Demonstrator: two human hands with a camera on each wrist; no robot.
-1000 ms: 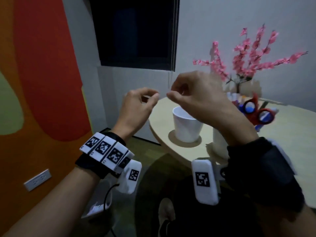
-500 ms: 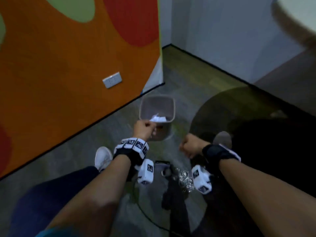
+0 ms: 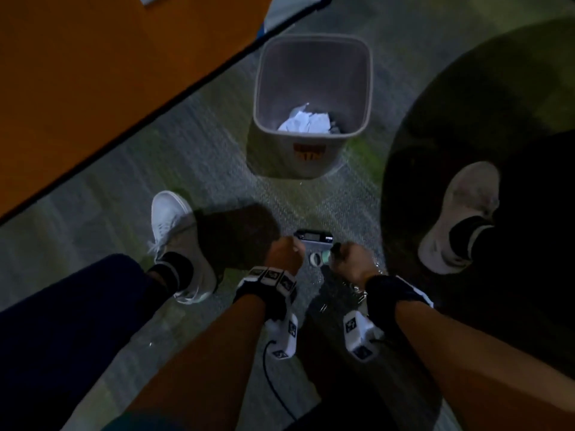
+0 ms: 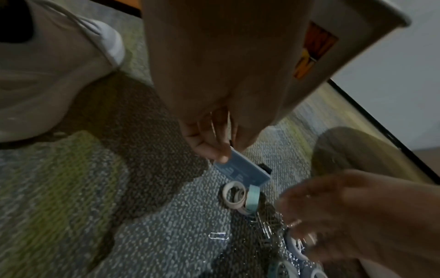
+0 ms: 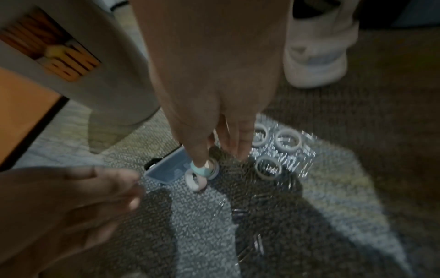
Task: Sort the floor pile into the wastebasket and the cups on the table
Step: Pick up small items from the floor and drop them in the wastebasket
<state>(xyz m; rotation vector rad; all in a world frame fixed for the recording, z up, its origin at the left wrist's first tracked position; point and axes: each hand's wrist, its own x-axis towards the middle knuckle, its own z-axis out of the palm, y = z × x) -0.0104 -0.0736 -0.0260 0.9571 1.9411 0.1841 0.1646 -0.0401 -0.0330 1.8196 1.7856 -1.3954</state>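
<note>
A grey wastebasket point(image 3: 312, 73) stands on the carpet with crumpled white paper point(image 3: 303, 122) inside. In front of it lies the pile: a flat blue box point(image 4: 243, 172), a white tape roll point(image 4: 234, 195), a teal tape roll point(image 5: 202, 170), more pale rolls point(image 5: 288, 141) and shiny paper clips point(image 4: 218, 236). My left hand point(image 4: 228, 150) pinches a corner of the blue box. My right hand point(image 5: 219, 154) reaches down with straight fingers over the teal roll and the clips, and holds nothing that I can see. Both views are blurred by motion.
My white shoes point(image 3: 177, 241) point(image 3: 457, 213) flank the pile. An orange wall panel point(image 3: 93, 73) with a black base strip runs along the left. A round dark shadow point(image 3: 482, 119) covers the carpet on the right. A black cable point(image 3: 273, 377) hangs from my left wrist camera.
One second ago both hands were up by the white cup on the table. My view swung down and both hands dropped to the floor pile in front of the wastebasket.
</note>
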